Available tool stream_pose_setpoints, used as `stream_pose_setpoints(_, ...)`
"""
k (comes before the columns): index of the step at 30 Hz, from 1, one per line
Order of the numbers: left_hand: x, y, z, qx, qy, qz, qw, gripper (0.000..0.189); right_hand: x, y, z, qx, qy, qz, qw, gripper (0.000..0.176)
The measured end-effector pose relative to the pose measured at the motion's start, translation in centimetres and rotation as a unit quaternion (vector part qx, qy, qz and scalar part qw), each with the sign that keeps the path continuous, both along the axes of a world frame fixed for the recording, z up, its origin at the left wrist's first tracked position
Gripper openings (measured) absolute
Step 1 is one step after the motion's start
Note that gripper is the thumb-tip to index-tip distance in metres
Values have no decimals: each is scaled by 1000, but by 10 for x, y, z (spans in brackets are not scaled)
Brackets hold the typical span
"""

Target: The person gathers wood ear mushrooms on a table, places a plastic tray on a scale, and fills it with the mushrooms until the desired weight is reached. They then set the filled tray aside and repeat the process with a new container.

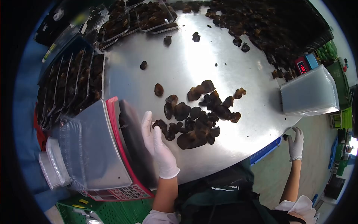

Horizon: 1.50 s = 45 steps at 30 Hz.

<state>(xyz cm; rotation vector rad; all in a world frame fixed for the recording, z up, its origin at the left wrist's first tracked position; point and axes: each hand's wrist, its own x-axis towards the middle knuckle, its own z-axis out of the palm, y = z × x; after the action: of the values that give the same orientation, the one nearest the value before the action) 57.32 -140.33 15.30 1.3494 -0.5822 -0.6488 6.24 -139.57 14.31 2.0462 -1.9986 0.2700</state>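
A loose pile of dark brown wood ear mushrooms (201,127) lies on the metal table (238,156). At the pile's left edge is my left hand (162,151), in a white glove. Its fingers are spread, with the tips right beside a few mushrooms. My right hand (296,145), also gloved, is out past the table's right edge, fingers apart and slightly curled. A small dark piece (285,137) shows just off its thumb tip. Below and left of that hand is a blue crate (265,150), partly hidden by the table.
A pink-edged weighing scale (123,149) stands left, bearing clear plastic trays (76,156). Filled mushroom trays (71,80) are stacked behind it, others (153,16) farther back. A large mushroom heap (257,26) covers the back right. Stacked clear containers (309,91) stand at the right edge.
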Motion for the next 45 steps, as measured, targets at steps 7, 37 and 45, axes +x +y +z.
stream_pose_setpoints(7, -2, -1, -2, 21, -22, -4, 1000, 43, 147, -54, 58, 63, -333, 123, 933, 17)
stream_pose_setpoints(37, -8, 0, 1, 53, -119, -26, 991, 39, 88, 5, 60, -209, -397, -40, 893, 15)
stream_pose_setpoints(45, -11, 0, -8, 32, -184, -39, 982, 38, 221, -106, 20, 65, -285, 174, 940, 65)
